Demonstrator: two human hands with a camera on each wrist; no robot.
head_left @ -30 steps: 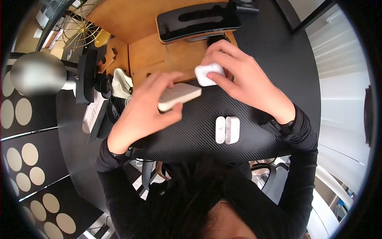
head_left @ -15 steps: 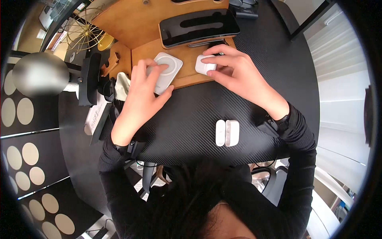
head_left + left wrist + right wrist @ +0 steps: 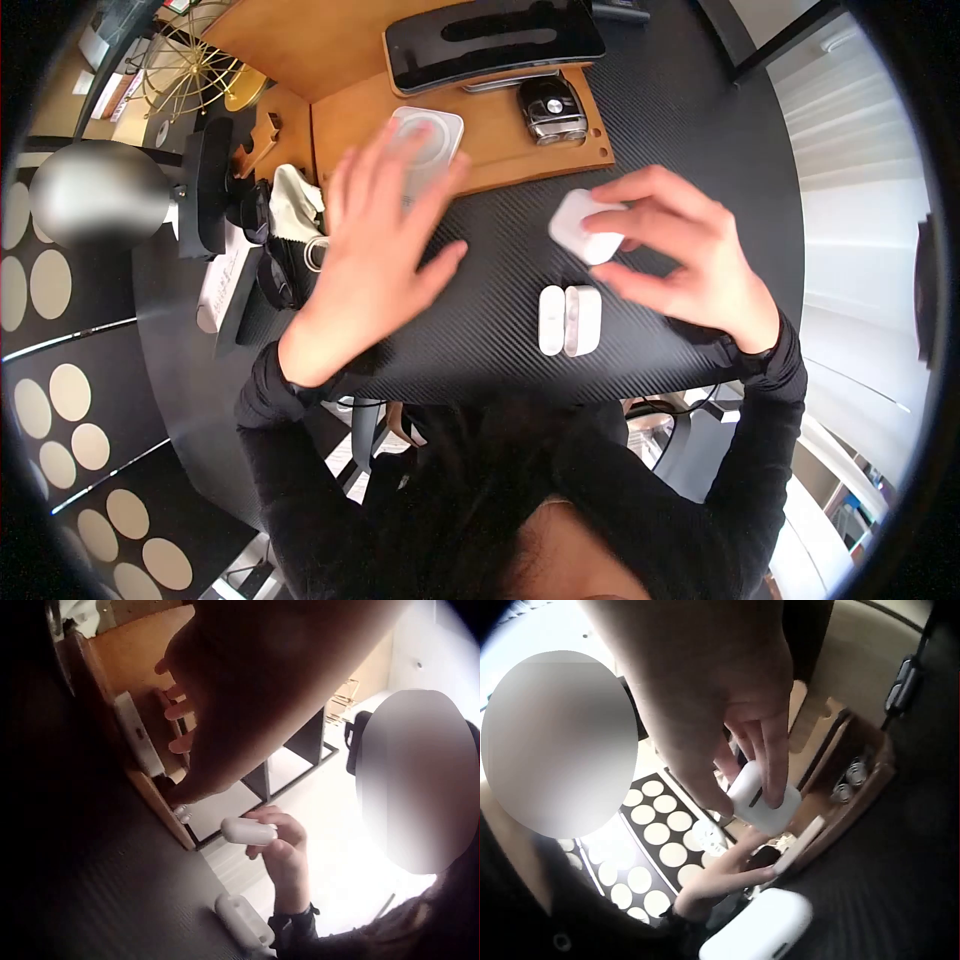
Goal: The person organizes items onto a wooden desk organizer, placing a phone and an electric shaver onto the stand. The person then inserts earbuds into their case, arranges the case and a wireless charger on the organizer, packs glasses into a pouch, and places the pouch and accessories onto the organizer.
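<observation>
My right hand (image 3: 690,255) pinches a white earbud case (image 3: 580,228) between thumb and fingers, above the black desk; its lid seam shows in the right wrist view. A second white earbud case (image 3: 584,322) lies with its lid open on the desk, just below. A flat white charging pad (image 3: 452,125) with a grey ring rests on the wooden organizer (image 3: 350,118), near its front edge. Over the pad's near side my left hand (image 3: 375,245) spreads its fingers, partly hiding it. In the left wrist view, the pad's edge (image 3: 139,735) shows beyond the fingers.
Behind stands a phone-like black slab (image 3: 490,40) on the organizer, with a black and silver object (image 3: 553,108) at its right. Sunglasses (image 3: 275,278), a pale cloth (image 3: 295,200) and a ring (image 3: 316,254) sit left of my left hand.
The left hand has set the white pad down on the organizer and loosened its fingers. My right hand has carried the closed earbud case right and toward me, uncovering the black and silver object.
</observation>
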